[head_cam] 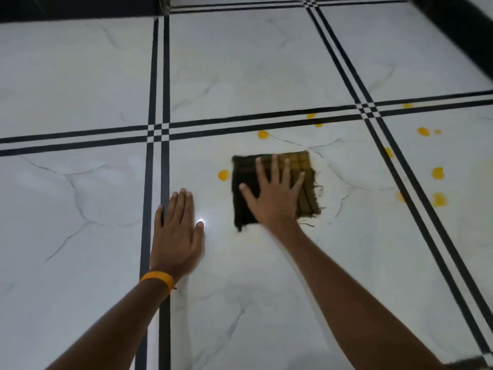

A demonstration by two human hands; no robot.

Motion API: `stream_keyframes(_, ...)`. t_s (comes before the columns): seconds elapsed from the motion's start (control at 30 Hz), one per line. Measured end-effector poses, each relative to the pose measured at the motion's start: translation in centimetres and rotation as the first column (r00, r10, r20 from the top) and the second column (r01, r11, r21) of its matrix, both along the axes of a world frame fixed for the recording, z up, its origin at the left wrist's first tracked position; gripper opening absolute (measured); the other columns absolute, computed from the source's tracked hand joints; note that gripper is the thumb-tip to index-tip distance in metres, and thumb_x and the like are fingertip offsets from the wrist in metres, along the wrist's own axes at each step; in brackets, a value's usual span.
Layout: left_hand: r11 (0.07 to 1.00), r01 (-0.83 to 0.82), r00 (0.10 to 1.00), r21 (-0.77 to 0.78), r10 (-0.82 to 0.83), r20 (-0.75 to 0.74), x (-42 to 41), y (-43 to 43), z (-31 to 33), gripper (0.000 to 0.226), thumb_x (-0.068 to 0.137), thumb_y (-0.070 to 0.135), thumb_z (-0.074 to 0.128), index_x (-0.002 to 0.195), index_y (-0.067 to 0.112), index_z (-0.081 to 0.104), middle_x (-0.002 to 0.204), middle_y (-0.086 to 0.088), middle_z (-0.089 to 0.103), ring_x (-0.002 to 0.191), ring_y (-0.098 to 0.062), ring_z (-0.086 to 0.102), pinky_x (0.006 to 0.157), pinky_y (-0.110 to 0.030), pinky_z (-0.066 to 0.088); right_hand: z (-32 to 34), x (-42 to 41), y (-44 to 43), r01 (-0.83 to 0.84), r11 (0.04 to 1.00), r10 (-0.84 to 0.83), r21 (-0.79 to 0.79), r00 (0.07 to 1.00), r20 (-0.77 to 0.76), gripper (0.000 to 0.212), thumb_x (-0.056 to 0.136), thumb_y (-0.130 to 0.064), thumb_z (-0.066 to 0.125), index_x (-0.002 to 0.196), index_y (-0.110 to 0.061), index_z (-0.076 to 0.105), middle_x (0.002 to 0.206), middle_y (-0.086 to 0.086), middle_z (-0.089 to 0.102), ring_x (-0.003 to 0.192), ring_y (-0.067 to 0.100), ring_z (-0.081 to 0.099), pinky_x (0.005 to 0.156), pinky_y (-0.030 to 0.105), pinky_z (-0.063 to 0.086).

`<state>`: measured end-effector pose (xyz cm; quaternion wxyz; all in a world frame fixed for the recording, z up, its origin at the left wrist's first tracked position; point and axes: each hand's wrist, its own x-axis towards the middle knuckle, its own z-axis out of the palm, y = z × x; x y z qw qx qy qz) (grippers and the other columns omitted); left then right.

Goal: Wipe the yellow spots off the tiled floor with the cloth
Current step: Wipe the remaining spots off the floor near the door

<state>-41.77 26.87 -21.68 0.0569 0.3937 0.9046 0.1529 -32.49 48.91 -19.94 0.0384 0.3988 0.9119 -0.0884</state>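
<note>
Two bare hands lie flat on a white marble-look tiled floor (80, 76) crossed by paired black border stripes (165, 76).

Right hand (273, 194): palm down, fingers splayed and released, pressing on a dark brown checked cloth (304, 166). No grasp; the hand only bears on the fabric. Cloth is roughly square, flat on the tile, frayed threads along its right edge. Its edges read slightly blurred.

Left hand (177, 231): palm down on bare tile, fingers straight and close together, holding nothing. Little finger lies over one black stripe. An orange wristband (156, 279) sits on that wrist. A bright light reflection (201, 219) shows on the tile just by the thumb.

Yellow spots: one (223, 175) just beside the cloth's left edge, apart from it. One (263, 134) beyond the cloth's far edge, near the horizontal stripes. Two small ones (311, 116) on and by those stripes. Several more to the right past the diagonal stripe pair, including one (423, 131), one (437, 173) and one (439, 199); two others (389, 152) sit against the stripe itself. A faint yellowish smear (260, 237) marks the tile near the right wrist.

Dark wall base (80, 6) runs along the far edge.
</note>
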Motion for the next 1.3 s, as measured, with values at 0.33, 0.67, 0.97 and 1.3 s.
stream_keyframes(0.33,1.0,0.009,1.0,-0.021,-0.01,-0.028,-0.4,-0.1,0.0,0.07,0.098,0.038,0.026,0.161,0.012,0.01,0.169,-0.005,0.009,0.157,-0.018,0.002,0.127,-0.049,0.007,0.1,3.0,3.8,0.128,0.992,-0.128,0.024,0.992,0.002,0.084,0.093,-0.081,0.012,0.163,-0.035,0.011,0.172,0.011,0.008,0.157,0.04,0.003,0.118,0.072,0.004)
stream_keyframes(0.67,1.0,0.025,1.0,0.009,-0.025,-0.002,-1.8,-0.8,0.9,0.071,0.094,0.041,0.026,0.157,0.008,0.027,0.164,-0.009,0.028,0.152,-0.026,0.026,0.123,-0.045,0.021,-0.5,8.7,0.8,-0.128,0.99,0.129,0.064,0.992,-0.007,0.081,0.091,-0.083,0.015,0.162,-0.043,0.01,0.173,0.004,0.009,0.158,0.033,0.006,0.122,0.066,0.002)
stream_keyframes(0.97,0.992,-0.118,0.991,-0.038,0.115,-0.061,-7.3,1.5,-0.1,0.075,0.097,0.049,0.013,0.16,0.008,0.011,0.169,-0.009,0.009,0.157,-0.024,0.003,0.127,-0.042,0.004,-0.5,-1.2,-2.1,-0.305,0.952,0.306,0.033,0.952,-0.034,0.082,0.092,-0.082,0.011,0.163,-0.04,0.006,0.173,0.004,0.002,0.158,0.033,-0.003,0.121,0.066,-0.006)
stream_keyframes(1.3,0.993,-0.121,0.992,-0.005,0.12,-0.048,-7.5,1.6,-0.2,0.073,0.097,0.045,0.018,0.16,0.009,0.012,0.169,-0.008,0.009,0.157,-0.023,0.004,0.127,-0.045,0.007,0.5,-12.6,4.1,-0.176,0.984,0.176,0.018,0.984,-0.021,0.084,0.094,-0.08,0.017,0.164,-0.034,0.009,0.173,0.008,0.005,0.158,0.035,0.002,0.12,0.069,0.0)
